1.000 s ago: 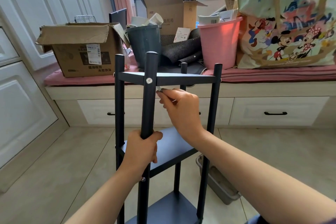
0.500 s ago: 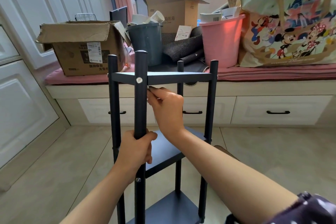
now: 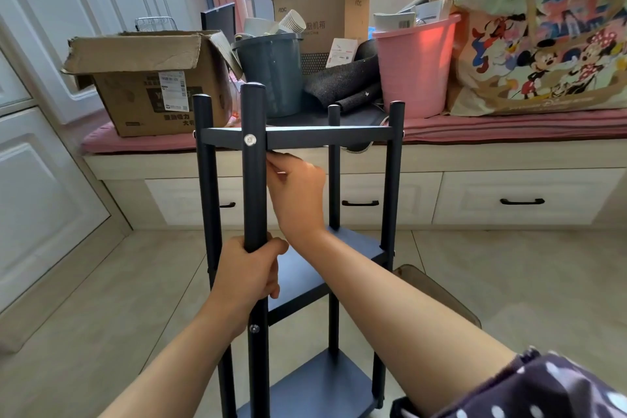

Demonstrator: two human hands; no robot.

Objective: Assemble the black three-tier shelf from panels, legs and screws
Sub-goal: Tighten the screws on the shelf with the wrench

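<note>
Black three-tier metal shelf (image 3: 298,137): standing on tiled floor, near complete.
Three panels sit between four round legs; silver screw head (image 3: 250,139) seated at top front corner. Left hand (image 3: 249,270) grips near front leg (image 3: 254,180); right hand (image 3: 297,192), fingers curled under top panel, contents indiscernible. Remaining, by judgement: final tightening.

Left hand (image 3: 249,270): fingers and thumb wrapped fully round the near leg (image 3: 254,187), knuckles toward the camera, forearm rising from the lower left. Right hand (image 3: 298,192): raised higher, back of hand toward the camera, fingers curled with tips against the same leg just under the top panel (image 3: 325,137); whether anything is pinched cannot be told. Right forearm extends from the lower right, bare below a dotted sleeve (image 3: 543,387).
</note>
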